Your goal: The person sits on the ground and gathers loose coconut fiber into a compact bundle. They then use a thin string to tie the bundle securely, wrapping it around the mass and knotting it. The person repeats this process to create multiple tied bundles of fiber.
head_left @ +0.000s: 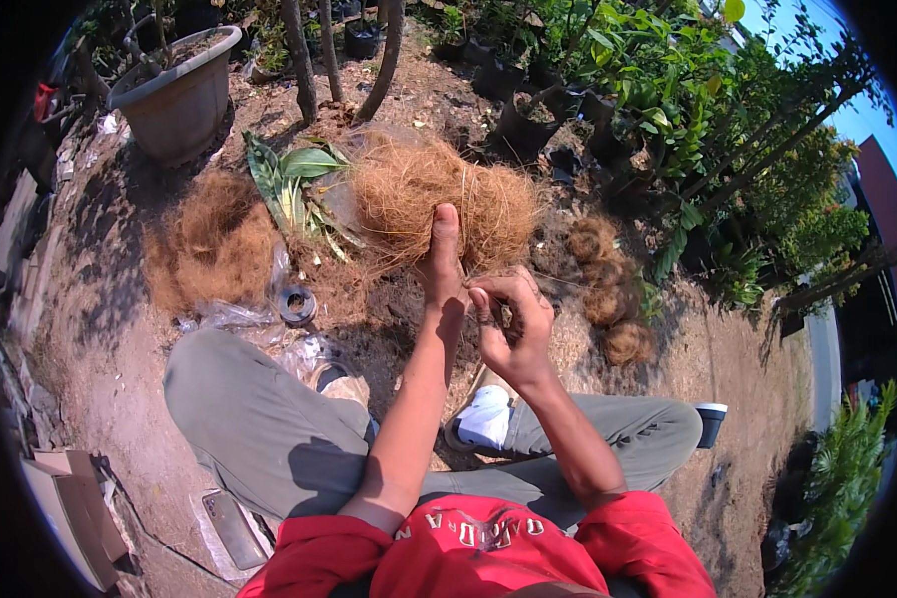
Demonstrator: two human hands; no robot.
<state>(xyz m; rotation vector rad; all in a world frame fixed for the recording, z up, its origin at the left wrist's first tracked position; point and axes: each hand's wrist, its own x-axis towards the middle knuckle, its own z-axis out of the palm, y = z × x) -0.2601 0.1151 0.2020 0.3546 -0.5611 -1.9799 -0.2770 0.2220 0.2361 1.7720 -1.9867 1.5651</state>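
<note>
A large bundle of brown coconut fibre (418,190) is held up by my left hand (441,261), with the thumb pressed on its near side. A thin tie, string or wire, runs around the bundle at its middle. Just below the bundle, my right hand (516,318) pinches a thin strand between thumb and fingertips, close to my left wrist. Beyond the bundle's left side lie cut broad green leaves (295,179). A loose heap of fibre (213,243) rests farther left. Several rounded fibre balls (605,288) sit in a row on the right.
A dark roll (297,305) stands by clear plastic sheeting (239,315) before my left knee. A big planter (176,101) and thin trunks (329,56) are at the back. Black nursery bags (523,127) line the right. A phone (233,529) and cardboard box (75,516) lie at lower left.
</note>
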